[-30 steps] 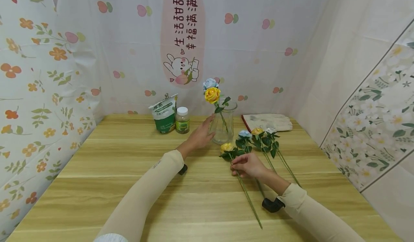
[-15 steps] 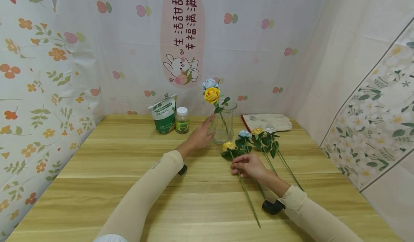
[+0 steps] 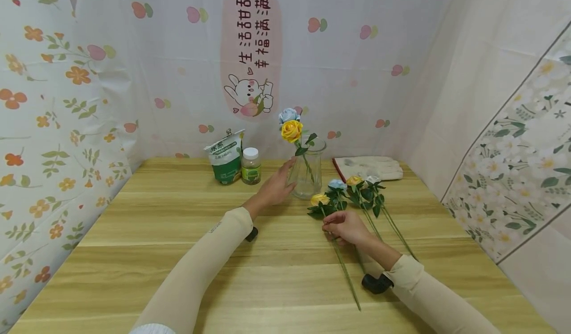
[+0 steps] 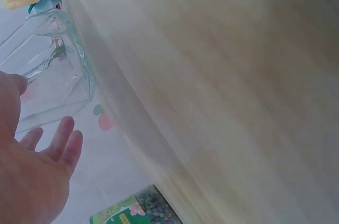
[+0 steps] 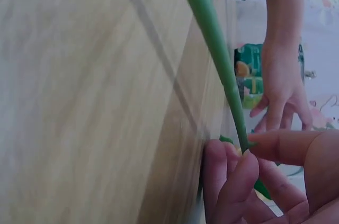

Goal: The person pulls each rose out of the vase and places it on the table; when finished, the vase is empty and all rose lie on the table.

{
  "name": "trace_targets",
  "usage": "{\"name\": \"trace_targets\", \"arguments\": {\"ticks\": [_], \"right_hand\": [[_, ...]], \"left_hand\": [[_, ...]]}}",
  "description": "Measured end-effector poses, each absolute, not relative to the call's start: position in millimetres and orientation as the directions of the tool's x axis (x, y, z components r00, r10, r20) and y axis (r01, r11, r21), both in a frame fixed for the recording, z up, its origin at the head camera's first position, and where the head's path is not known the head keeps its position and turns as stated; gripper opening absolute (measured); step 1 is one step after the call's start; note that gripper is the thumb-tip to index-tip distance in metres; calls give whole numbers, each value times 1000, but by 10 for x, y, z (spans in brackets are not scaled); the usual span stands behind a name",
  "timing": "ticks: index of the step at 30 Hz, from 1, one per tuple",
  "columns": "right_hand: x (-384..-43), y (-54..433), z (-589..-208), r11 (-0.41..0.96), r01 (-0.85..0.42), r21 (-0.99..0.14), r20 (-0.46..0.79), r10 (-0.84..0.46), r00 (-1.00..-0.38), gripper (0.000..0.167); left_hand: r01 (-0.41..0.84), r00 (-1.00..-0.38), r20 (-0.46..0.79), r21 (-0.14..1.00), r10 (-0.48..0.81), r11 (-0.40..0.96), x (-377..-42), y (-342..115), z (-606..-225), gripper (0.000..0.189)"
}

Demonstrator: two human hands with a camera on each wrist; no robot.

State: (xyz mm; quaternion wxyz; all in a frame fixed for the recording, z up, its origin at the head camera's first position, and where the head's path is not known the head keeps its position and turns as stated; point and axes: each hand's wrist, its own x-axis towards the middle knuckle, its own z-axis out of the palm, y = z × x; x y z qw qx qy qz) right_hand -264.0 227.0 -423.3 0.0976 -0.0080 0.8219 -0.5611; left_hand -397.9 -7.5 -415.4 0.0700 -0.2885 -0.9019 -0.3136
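right hand (image 3: 348, 229): front-right of glass vase (image 3: 308, 189), pinching yellow rose (image 3: 319, 199) by its stem (image 3: 346, 274), bloom vase-ward | left hand (image 3: 276, 184): at vase's left side, fingers loosely extended

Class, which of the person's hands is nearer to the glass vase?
Left. The left hand is at the left side of the glass vase; the right hand, farther off in front and rightward, pinches a rose stem.

Beige sleeves (image 3: 193, 269) with black wrist devices (image 3: 376, 284)
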Motion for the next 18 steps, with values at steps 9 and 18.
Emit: {"name": "trace_targets", "arguments": {"ticks": [9, 18], "right_hand": [[-2656, 2320, -4197, 440, 50, -897, -124, -141, -982, 22], [-2706, 2337, -4113, 498, 6, -867, -90, -144, -986, 18]], "left_hand": [[575, -817, 321, 520, 479, 631, -3993, -86, -4183, 78], [587, -808, 348, 527, 475, 614, -3994, -82, -4185, 78]]}}
